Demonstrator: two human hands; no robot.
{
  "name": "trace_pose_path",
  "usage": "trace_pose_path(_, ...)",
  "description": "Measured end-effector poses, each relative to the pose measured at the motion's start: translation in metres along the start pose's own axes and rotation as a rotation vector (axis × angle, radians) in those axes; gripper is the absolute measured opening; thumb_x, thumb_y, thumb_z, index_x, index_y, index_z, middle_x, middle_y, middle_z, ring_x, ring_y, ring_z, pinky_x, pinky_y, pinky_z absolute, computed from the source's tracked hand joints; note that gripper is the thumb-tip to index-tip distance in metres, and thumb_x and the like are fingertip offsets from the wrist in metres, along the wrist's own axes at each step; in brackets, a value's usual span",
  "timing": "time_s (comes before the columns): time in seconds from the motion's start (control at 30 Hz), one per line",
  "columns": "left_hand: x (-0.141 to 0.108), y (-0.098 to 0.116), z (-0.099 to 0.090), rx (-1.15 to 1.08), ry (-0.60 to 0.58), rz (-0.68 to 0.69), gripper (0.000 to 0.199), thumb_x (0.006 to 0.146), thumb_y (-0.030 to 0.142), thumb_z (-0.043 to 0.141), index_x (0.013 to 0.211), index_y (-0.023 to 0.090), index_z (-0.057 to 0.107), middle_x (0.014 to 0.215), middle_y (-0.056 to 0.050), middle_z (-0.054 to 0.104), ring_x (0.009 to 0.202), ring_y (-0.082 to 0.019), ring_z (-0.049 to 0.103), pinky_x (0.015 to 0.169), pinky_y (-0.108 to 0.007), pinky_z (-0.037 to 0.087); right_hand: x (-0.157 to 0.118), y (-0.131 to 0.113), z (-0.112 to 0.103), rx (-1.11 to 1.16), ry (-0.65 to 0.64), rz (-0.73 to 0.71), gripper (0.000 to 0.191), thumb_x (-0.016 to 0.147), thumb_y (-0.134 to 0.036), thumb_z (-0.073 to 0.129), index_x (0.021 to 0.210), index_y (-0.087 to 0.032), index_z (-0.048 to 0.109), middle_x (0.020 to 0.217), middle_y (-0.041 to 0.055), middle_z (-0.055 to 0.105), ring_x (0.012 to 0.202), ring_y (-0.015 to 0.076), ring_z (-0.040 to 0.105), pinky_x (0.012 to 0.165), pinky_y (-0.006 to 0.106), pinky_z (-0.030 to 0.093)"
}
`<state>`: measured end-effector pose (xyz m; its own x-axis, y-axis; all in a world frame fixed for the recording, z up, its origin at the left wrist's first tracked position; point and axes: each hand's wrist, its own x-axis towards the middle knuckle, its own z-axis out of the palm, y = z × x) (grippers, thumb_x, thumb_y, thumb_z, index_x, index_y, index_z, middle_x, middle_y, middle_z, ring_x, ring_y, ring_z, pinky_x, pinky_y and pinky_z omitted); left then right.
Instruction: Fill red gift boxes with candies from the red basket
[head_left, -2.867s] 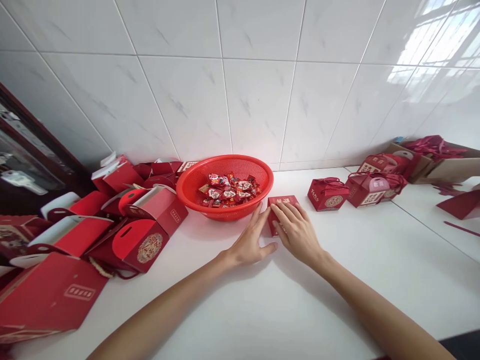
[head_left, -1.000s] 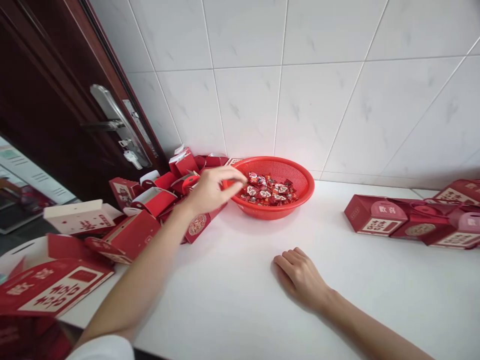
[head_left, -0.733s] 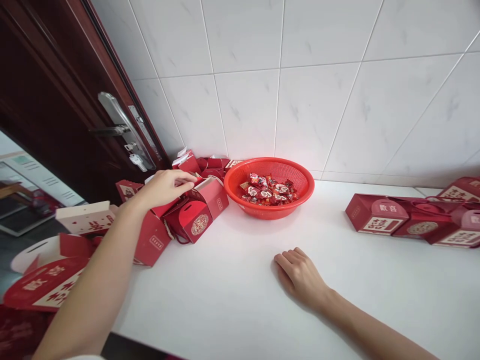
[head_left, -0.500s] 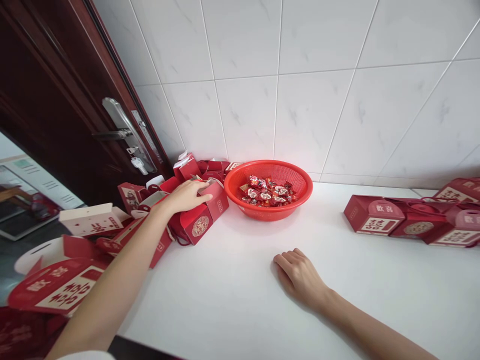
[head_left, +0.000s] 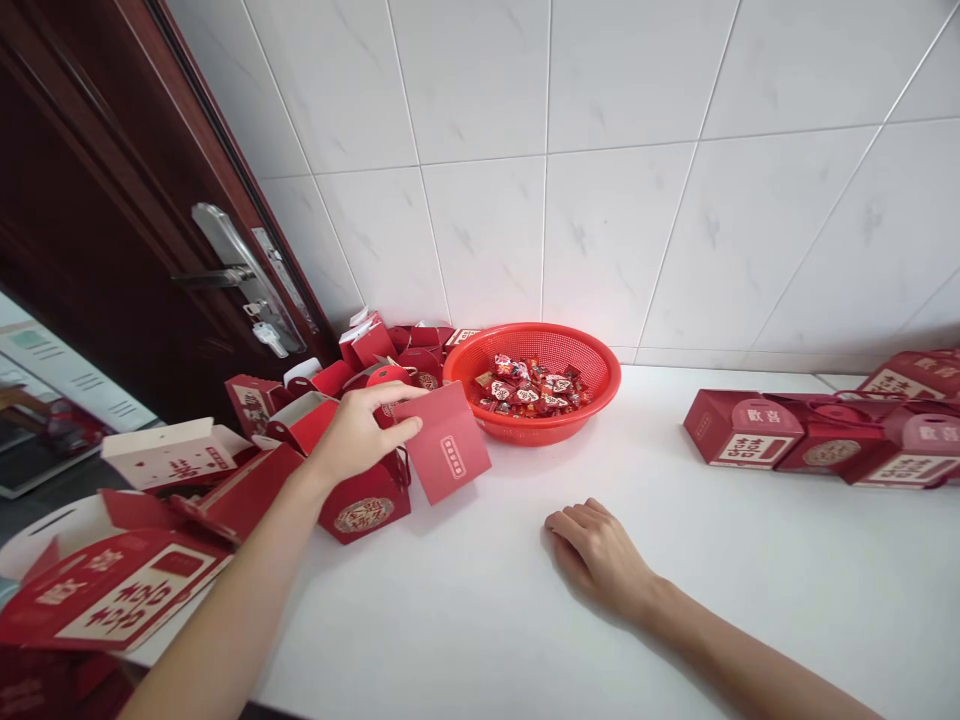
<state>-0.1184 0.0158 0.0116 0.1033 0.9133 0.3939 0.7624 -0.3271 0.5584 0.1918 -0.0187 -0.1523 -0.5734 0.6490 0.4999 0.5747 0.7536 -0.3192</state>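
Observation:
My left hand (head_left: 367,430) grips the top edge of a red gift box (head_left: 448,445) with its thumb on the near side; the box is tilted and partly hidden by the hand. Beside it on the left, a red box with a round gold emblem (head_left: 367,512) stands on the white table. Behind the held box is a red plastic basket (head_left: 544,430) with wrapped candies (head_left: 529,388) inside. My right hand (head_left: 596,545) rests on the table with its fingers curled; whatever may be under them is hidden.
Several open red boxes crowd the left side, with a double-happiness box (head_left: 139,595) nearest me. A row of closed boxes (head_left: 757,432) stands on the right. White wall tiles (head_left: 615,230) rise behind the table (head_left: 465,620), and a dark door (head_left: 97,180) is at the left.
My left hand has pulled the red gift box out from among the others, toward me and tilted. The box with the round emblem has shifted nearer and leftward. My right hand has stayed put.

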Motion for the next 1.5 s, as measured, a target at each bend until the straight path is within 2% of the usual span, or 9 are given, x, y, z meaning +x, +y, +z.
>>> trace_pose_path(0.17,-0.034,0.046,0.044,0.051,0.055,0.35,0.027,0.09,0.019,0.057,0.108,0.013,0.076,0.087,-0.004,0.074,0.075,-0.016,0.067,0.074,-0.028,0.054,0.0,0.0,-0.011,0.199,0.115,0.129,0.016,0.102,-0.027,0.047,0.116,-0.021,0.052,0.078,0.0006,0.067,0.059,0.0152,0.057,0.062,0.029,0.044)
trace_pose_path(0.3,-0.054,0.07,0.089,0.142,0.022,0.645,0.026,0.094,0.01,0.054,0.11,0.015,0.074,0.084,-0.002,0.071,0.076,-0.017,0.064,0.076,-0.032,0.05,0.001,0.003,-0.015,0.297,0.212,0.262,0.019,0.103,-0.032,0.045,0.118,-0.024,0.052,0.09,0.0025,0.069,0.065,0.0159,0.062,0.067,0.031,0.05)
trace_pose_path(0.47,-0.067,0.081,0.115,0.152,-0.006,0.695,0.034,0.098,0.01,0.049,0.126,0.017,0.065,0.089,-0.003,0.069,0.079,-0.018,0.062,0.078,-0.035,0.046,0.001,0.014,-0.019,0.425,0.392,0.399,0.031,0.105,-0.044,0.037,0.121,-0.023,0.054,0.111,0.0092,0.07,0.086,0.0209,0.068,0.077,0.036,0.054)
trace_pose_path(0.7,-0.069,0.099,0.105,0.318,-0.352,0.609,0.041,0.1,0.033,0.054,0.137,0.016,0.056,0.11,-0.011,0.069,0.106,-0.029,0.063,0.091,-0.046,0.045,0.002,0.008,-0.028,0.586,0.417,0.316,0.052,0.1,-0.063,0.041,0.133,-0.024,0.053,0.131,0.0103,0.063,0.096,0.0233,0.067,0.087,0.039,0.053)
trace_pose_path(0.9,-0.059,0.114,0.083,0.362,-0.603,0.467,0.044,0.1,0.045,0.054,0.134,0.018,0.06,0.119,-0.015,0.069,0.115,-0.033,0.061,0.097,-0.05,0.047,0.014,-0.007,-0.03,0.643,0.333,0.508,0.042,0.099,-0.059,0.046,0.12,-0.024,0.056,0.121,0.0089,0.068,0.107,0.0264,0.065,0.097,0.042,0.049)
trace_pose_path(1.07,-0.036,0.109,0.058,0.164,-0.568,0.252,0.041,0.108,0.039,0.032,0.122,0.022,0.067,0.12,-0.008,0.071,0.119,-0.026,0.063,0.094,-0.038,0.051,0.014,-0.006,-0.028,0.636,0.278,0.539,0.037,0.096,-0.059,0.052,0.099,-0.023,0.06,0.096,0.006,0.067,0.086,0.0219,0.061,0.077,0.034,0.05)
trace_pose_path(1.2,-0.027,0.097,0.05,0.192,-0.555,0.148,0.037,0.105,0.038,0.038,0.121,0.025,0.069,0.136,-0.006,0.067,0.138,-0.028,0.053,0.103,-0.039,0.049,0.016,-0.003,-0.027,0.751,0.198,0.549,0.042,0.095,-0.06,0.056,0.079,-0.021,0.056,0.075,0.0016,0.057,0.07,0.0172,0.052,0.066,0.031,0.044)
trace_pose_path(1.37,-0.024,0.083,0.041,0.31,-0.534,0.051,0.049,0.096,0.048,0.052,0.141,0.029,0.059,0.159,-0.007,0.048,0.148,-0.033,0.042,0.11,-0.045,0.047,0.017,-0.001,-0.029,0.961,0.124,0.556,0.042,0.093,-0.061,0.06,0.088,-0.019,0.06,0.085,0.0044,0.063,0.077,0.0184,0.057,0.068,0.031,0.045)
trace_pose_path(1.5,-0.019,0.079,0.029,0.374,-0.726,0.08,0.069,0.086,0.061,0.064,0.147,0.032,0.054,0.163,-0.008,0.042,0.152,-0.038,0.032,0.113,-0.049,0.043,0.018,0.002,-0.032,1.005,0.1,0.552,0.041,0.092,-0.06,0.062,0.094,-0.019,0.062,0.099,0.0086,0.067,0.086,0.0215,0.061,0.072,0.033,0.049)
